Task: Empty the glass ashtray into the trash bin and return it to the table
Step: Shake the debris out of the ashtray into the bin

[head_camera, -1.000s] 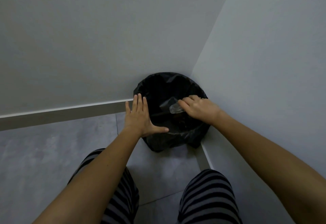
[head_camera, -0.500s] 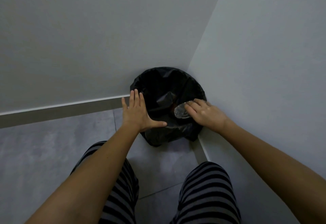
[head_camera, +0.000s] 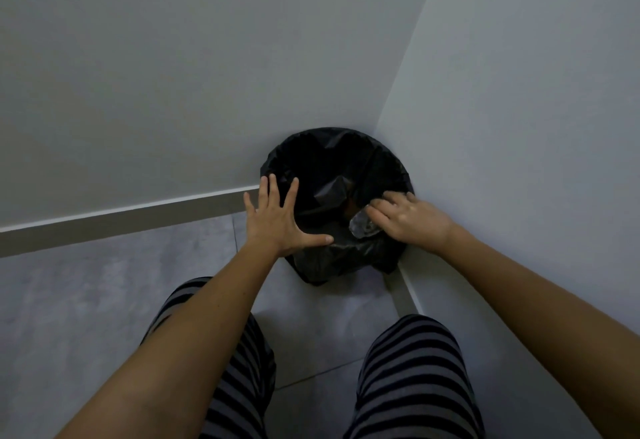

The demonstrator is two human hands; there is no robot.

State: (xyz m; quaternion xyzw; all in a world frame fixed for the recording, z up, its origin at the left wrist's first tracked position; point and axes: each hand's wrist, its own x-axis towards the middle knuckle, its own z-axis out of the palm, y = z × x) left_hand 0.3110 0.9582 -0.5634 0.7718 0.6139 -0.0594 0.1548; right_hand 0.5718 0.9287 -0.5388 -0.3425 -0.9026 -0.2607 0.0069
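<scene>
A round trash bin [head_camera: 311, 148] lined with a black bag stands in the corner where two walls meet. My right hand [head_camera: 412, 220] grips the clear glass ashtray [head_camera: 362, 227], tipped over the bin's right inner side; most of the glass is hidden under my fingers. Brownish bits [head_camera: 351, 203] lie inside the bag just above it. My left hand [head_camera: 280, 220] is flat with fingers spread, resting against the bin's left front rim. The table is out of view.
Grey walls close in behind and to the right, with a baseboard [head_camera: 138, 220] along the floor. My knees in striped trousers [head_camera: 412, 369] sit near the bottom of the frame, over grey floor tiles [head_camera: 86, 300].
My right hand has drawn the ashtray from the middle of the bin toward its right rim and turned it downward. The left hand has spread its fingers slightly on the rim.
</scene>
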